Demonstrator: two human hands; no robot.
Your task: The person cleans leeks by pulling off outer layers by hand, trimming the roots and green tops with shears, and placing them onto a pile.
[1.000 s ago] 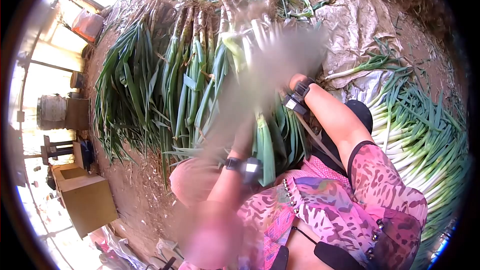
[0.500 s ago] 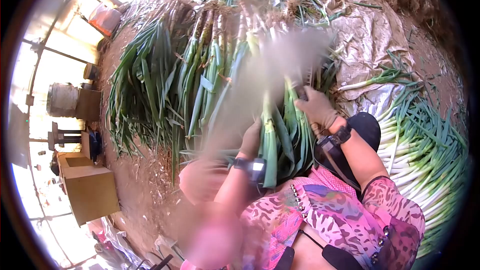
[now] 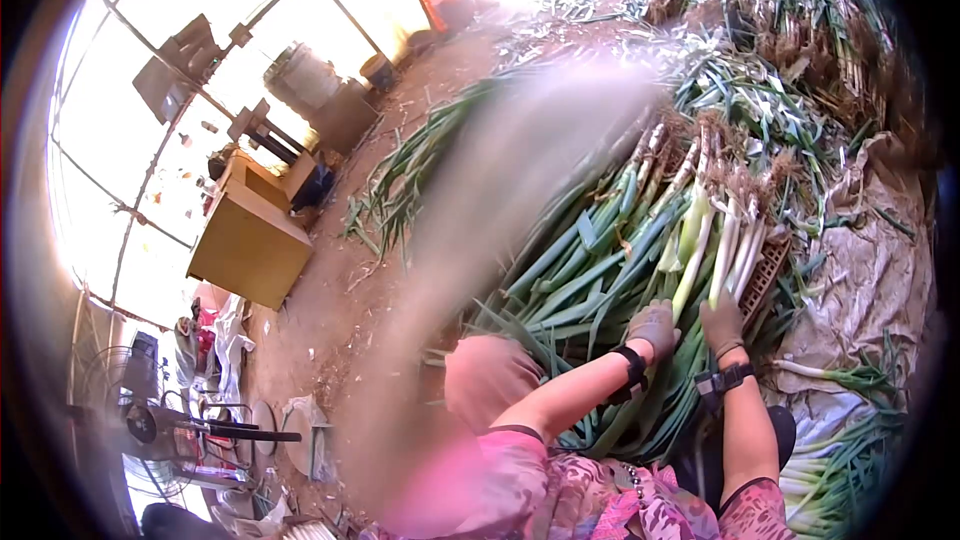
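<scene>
My gloved left hand (image 3: 655,328) is closed round a long green onion (image 3: 690,275), whose pale stalk slants up toward the roots. Just to its right, my gloved right hand (image 3: 722,325) grips another green onion (image 3: 726,250) at its white stalk. Green leaves run down between my wrists toward my lap. Beside my hands lies a thick row of untrimmed green onions (image 3: 585,260), their brown roots at the far end. A brown slotted crate edge (image 3: 766,275) shows right of the stalks. My fingertips are partly hidden.
Cleaned green onions (image 3: 815,485) lie at lower right, near a crumpled tan sheet (image 3: 865,250). More rooted onions (image 3: 825,35) are heaped at the far right. A yellow wooden box (image 3: 250,240) and a fan (image 3: 150,425) stand left. A pale blur crosses the middle.
The view has swung left, so things appear farther right. My right hand held a dark tool before; now it is on an onion stalk and no tool shows. My hands are closer together.
</scene>
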